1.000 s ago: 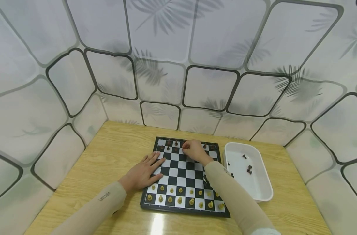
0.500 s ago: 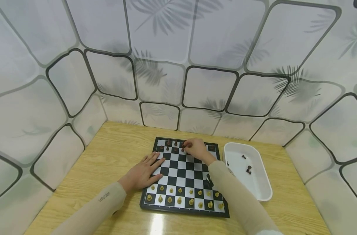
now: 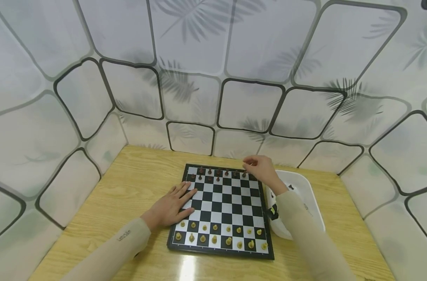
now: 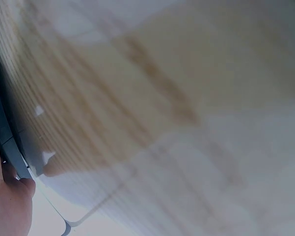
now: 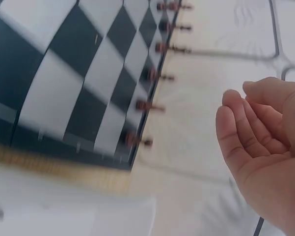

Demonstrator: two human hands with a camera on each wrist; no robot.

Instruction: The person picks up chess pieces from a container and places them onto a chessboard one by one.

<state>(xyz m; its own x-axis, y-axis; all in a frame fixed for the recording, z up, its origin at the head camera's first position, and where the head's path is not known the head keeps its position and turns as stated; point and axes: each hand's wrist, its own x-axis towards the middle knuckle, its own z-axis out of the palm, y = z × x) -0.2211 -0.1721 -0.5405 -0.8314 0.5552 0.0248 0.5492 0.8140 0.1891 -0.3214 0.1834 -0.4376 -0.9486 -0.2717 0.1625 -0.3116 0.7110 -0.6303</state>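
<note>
A black-and-white chessboard (image 3: 222, 199) lies on the table. My left hand (image 3: 169, 205) rests flat, fingers spread, on its left edge; part of that hand (image 4: 10, 209) shows in the left wrist view. My right hand (image 3: 262, 168) hovers by the far right corner, fingers loosely bent and holding nothing. In the right wrist view this hand (image 5: 262, 142) appears apart from the dark red-brown chess pieces (image 5: 149, 105) lined along the far row. A few dark pawns (image 3: 218, 179) stand in front of that row on the left. Yellow chess pieces (image 3: 214, 239) fill the two near rows.
To the right of the board stands a white plastic tray (image 3: 320, 222), partly hidden by my right forearm, with dark pieces (image 3: 291, 187) in it. A patterned wall (image 3: 192, 136) rises behind the wooden table (image 3: 146, 164).
My right hand has let go of a dark pawn in the second row and moved right to the board's far corner. My left hand has stayed in place.
</note>
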